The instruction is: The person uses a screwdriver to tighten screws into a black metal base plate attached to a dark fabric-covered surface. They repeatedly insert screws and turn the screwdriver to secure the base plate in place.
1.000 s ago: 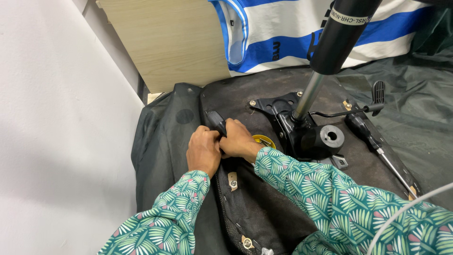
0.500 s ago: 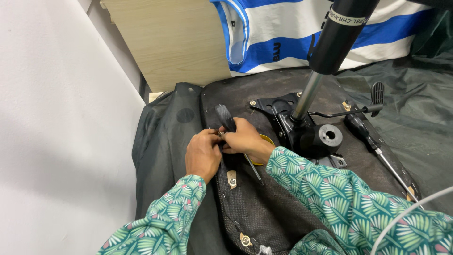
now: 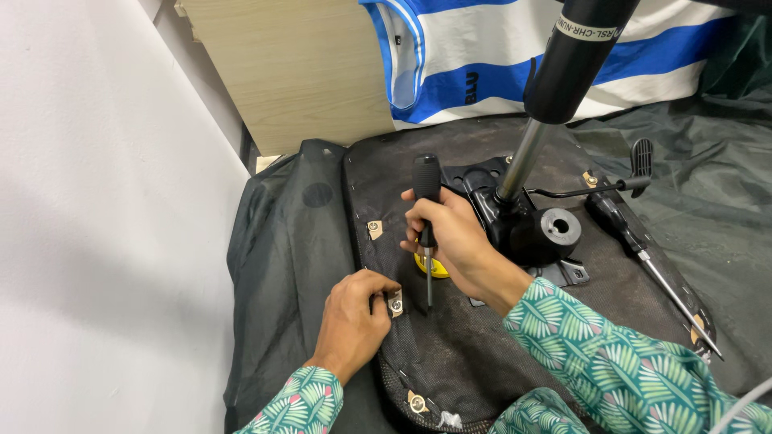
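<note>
1. A white wall fills the left side, with a pale wooden panel standing behind the work and a blue-and-white striped shirt hanging over it.
2. An upturned chair seat, covered in dark fabric, lies on a dark green sheet that spreads to the right.
3. A black gas cylinder rises from the seat's metal mechanism; its top is cut off by the upper edge.
4. A second screwdriver lies along the seat's right side, well apart from both hands.
5. The right hand is closed around the black handle of a screwdriver, held upright with its tip down on the seat just beside a small brass bracket.
6. The left hand rests at the seat's left edge, fingertips curled and pressing on that bracket.
7. A yellow part is mostly hidden behind the right hand.
8. Loose dark cover fabric sags between seat and wall, leaving little room on the left; the right side is more open.
</note>
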